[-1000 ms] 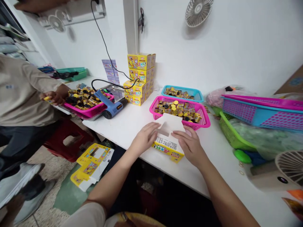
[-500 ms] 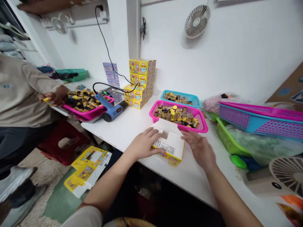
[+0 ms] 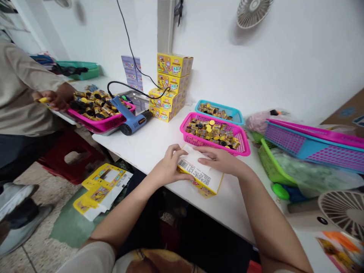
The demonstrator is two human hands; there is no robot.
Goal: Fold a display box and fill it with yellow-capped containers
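Canisters (image 3: 210, 132), small and yellow-and-black, are filling a pink mesh basket (image 3: 184, 138) and a blue basket (image 3: 218, 106), both standing on the white table (image 3: 148, 151). Yellow carton (image 3: 200, 175) is lying barcode side up near the table's edge, just in front of the pink basket, its white panel facing upward. Left hand (image 3: 170, 166) and right hand (image 3: 218, 159) are resting open on it, fingers spread, neither closing around it.

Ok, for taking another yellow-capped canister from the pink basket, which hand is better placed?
Probably the right hand: it lies flat across the yellow carton, directly below the middle of the pink mesh basket. The left hand sits at the carton's left end, nearer the basket's corner.
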